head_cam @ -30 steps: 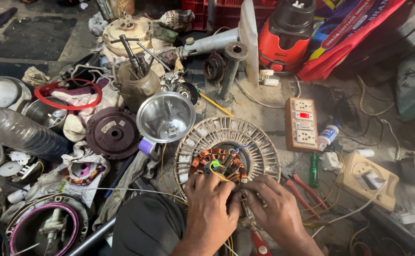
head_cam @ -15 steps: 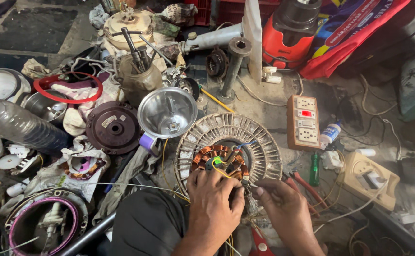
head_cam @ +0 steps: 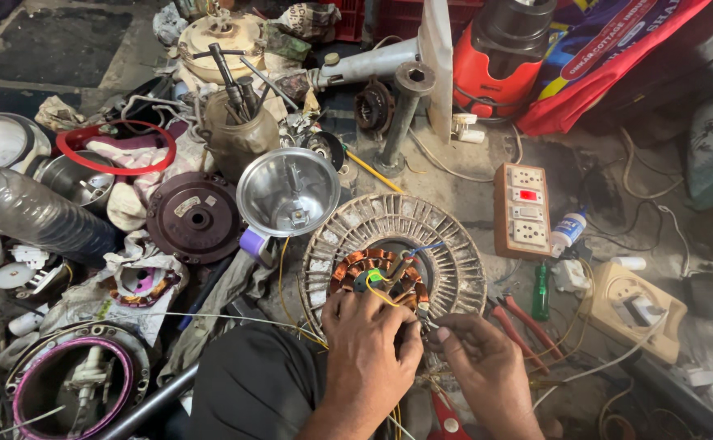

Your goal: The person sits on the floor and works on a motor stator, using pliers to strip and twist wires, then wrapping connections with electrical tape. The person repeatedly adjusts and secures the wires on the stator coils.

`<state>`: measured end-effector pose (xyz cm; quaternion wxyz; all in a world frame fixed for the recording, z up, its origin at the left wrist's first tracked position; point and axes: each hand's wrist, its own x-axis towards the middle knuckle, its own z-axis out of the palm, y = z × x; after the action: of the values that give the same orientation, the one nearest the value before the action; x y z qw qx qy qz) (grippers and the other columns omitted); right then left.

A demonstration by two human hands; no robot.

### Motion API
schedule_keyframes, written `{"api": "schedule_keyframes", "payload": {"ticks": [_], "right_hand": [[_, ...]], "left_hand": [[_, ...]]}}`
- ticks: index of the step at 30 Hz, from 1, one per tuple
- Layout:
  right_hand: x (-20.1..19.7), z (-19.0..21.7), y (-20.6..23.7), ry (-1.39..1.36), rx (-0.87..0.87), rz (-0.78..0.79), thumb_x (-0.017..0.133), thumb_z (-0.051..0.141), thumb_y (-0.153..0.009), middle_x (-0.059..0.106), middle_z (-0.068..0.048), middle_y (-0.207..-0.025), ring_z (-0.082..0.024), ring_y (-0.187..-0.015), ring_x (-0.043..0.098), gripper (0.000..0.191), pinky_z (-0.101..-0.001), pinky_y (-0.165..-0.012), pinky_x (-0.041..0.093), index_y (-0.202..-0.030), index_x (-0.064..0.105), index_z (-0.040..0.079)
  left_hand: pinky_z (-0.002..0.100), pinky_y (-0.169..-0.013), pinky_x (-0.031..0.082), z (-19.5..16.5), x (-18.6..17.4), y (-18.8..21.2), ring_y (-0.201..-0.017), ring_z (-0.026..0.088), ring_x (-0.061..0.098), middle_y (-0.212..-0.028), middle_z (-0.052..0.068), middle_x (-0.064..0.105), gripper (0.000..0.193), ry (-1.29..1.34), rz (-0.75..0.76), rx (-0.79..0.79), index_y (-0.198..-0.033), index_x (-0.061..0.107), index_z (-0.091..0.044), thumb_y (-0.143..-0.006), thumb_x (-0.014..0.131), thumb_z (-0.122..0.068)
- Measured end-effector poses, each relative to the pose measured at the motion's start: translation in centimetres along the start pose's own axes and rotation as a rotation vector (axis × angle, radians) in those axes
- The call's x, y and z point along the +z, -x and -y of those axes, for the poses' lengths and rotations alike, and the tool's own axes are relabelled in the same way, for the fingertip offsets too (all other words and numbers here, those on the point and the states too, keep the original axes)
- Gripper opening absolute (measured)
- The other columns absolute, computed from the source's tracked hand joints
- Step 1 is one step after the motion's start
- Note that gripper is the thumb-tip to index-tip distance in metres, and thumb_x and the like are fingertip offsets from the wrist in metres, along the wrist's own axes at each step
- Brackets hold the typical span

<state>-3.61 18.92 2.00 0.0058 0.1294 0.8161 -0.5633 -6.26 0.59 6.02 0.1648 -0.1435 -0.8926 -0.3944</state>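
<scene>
At the near edge of the round fan stator (head_cam: 393, 265), both hands meet over the copper windings (head_cam: 373, 273); the left hand (head_cam: 369, 334) lies curled over the near side of the coils, the right hand (head_cam: 475, 350) sits just to its right, fingertips pinched on thin wires (head_cam: 422, 319) between the two. The stator lies flat on the floor, just beyond the knuckles; the left hand is nearer its hub, and a yellow lead (head_cam: 381, 289) loops up from the pinch toward the centre.
</scene>
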Motion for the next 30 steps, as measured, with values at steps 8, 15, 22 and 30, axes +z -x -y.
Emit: {"api": "schedule_keyframes", "payload": {"ticks": [8,15,22,30], "right_hand": [[0.2,1.6,0.1,0.201,0.056,-0.064,0.075,0.017,-0.089,0.078,-0.007,-0.089,-0.012,-0.079,0.074,0.022,-0.0290,-0.071,0.060,-0.108,0.078,0.007],[-0.4,2.5,-1.3,0.272,-0.155,-0.013,0.079,0.016,-0.081,0.080,-0.006,-0.096,-0.012,-0.079,0.077,0.023,-0.0286,-0.070,0.061,-0.103,0.079,0.009],[-0.5,3.1,-2.2,0.325,-0.140,0.096,0.077,0.015,-0.086,0.080,-0.007,-0.090,-0.016,-0.080,0.075,0.018,-0.0303,-0.071,0.060,-0.102,0.077,0.008],[-0.8,4.1,-2.2,0.366,-0.380,0.130,0.079,0.008,-0.077,0.077,-0.003,-0.090,-0.015,-0.077,0.074,0.019,-0.0283,-0.064,0.058,-0.095,0.080,0.009]], "left_hand": [[0.056,-0.101,0.034,0.1,-0.1,0.0,-0.099,0.032,0.058,-0.094,0.009,0.063,0.013,-0.006,0.009,0.008,-0.084,0.073,-0.011,-0.079,0.079,-0.022],[0.057,-0.099,0.034,0.1,-0.2,-0.1,-0.101,0.034,0.057,-0.097,0.011,0.063,0.019,-0.030,0.035,0.018,-0.089,0.074,-0.009,-0.075,0.079,-0.021],[0.056,-0.102,0.033,0.1,-0.1,0.0,-0.102,0.032,0.057,-0.098,0.010,0.063,0.017,-0.022,0.033,0.013,-0.089,0.074,-0.009,-0.076,0.078,-0.019],[0.057,-0.101,0.033,-0.1,-0.4,0.0,-0.102,0.034,0.057,-0.098,0.012,0.062,0.018,-0.015,0.052,0.023,-0.089,0.073,-0.008,-0.075,0.077,-0.018]]}}
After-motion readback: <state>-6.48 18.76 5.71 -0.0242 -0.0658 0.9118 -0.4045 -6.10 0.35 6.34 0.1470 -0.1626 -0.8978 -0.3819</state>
